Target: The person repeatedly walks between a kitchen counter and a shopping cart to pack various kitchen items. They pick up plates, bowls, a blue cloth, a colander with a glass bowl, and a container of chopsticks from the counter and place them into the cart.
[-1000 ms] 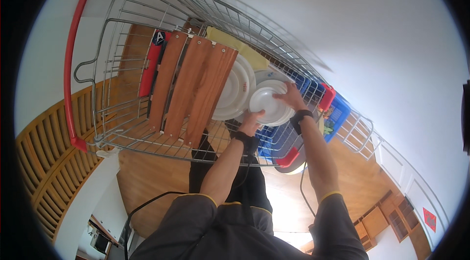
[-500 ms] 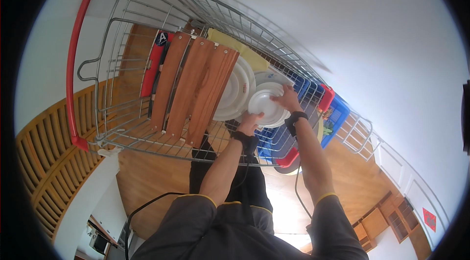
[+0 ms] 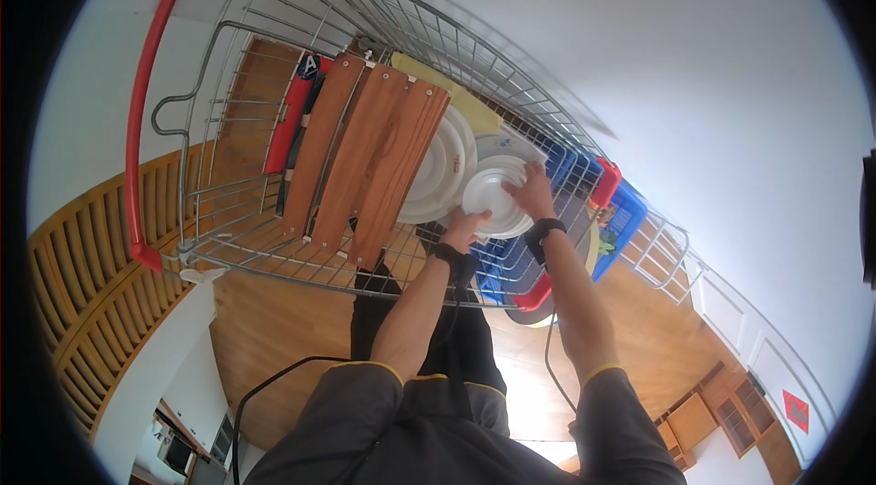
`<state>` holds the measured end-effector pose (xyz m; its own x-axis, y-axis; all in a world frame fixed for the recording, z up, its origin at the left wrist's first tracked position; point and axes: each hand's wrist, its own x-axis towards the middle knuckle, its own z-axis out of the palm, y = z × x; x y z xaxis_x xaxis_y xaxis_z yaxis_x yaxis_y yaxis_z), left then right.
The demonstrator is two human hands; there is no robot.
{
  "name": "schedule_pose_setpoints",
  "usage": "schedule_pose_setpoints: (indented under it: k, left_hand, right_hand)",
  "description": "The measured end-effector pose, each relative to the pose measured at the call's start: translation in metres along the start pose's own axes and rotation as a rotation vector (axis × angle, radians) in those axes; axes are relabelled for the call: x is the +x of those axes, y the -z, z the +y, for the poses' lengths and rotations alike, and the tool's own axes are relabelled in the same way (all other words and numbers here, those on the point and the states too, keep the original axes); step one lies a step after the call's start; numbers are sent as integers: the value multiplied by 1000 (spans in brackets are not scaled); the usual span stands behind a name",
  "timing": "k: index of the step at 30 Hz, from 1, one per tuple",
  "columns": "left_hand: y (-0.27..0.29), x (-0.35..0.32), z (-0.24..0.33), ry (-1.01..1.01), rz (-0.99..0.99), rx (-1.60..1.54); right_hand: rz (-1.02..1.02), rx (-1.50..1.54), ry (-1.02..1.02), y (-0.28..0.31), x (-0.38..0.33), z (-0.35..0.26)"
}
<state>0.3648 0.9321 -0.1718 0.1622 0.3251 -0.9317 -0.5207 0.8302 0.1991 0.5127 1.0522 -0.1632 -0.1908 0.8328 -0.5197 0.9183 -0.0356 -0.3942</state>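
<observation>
A small stack of white plates [image 3: 490, 197] lies in a wire shopping cart [image 3: 274, 248]. My left hand [image 3: 465, 229] grips the stack at its near left edge, thumb over the rim. On the opposite side, my right hand [image 3: 531, 194] grips the right edge with its thumb reaching onto the top plate. The undersides of the plates and most of my fingers are hidden. Larger white plates [image 3: 459, 156] stand just left of the stack, partly covered by a folded wooden slatted piece [image 3: 370, 156]. A plate with a blue pattern [image 3: 502, 146] shows behind the stack.
A yellow cloth [image 3: 456, 97] lies along the cart's far side, and a red item [image 3: 290, 120] is at its left. Blue crates [image 3: 625, 216] stand at the right end. A red handle [image 3: 146, 102] bounds the left; a white wall [image 3: 693, 74] rises beyond.
The cart's left end has shifted slightly in view. Both hands keep their hold on the plates, with hardly any movement.
</observation>
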Motion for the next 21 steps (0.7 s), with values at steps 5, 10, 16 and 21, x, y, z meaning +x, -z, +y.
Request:
schedule_pose_setpoints:
  k: [5, 10, 16, 21]
  left_hand:
    - [-23, -52, 44, 7, 121, 148]
    - [-18, -43, 31, -67, 322, 223]
    - [0, -60, 23, -167, 141, 490]
    - [15, -79, 15, -229, 130, 508]
  right_hand:
    - [89, 20, -45, -4, -24, -12]
    - [225, 27, -81, -4, -54, -27]
    - [262, 77, -119, -7, -91, -32]
    - [282, 92, -177, -6, -95, -28]
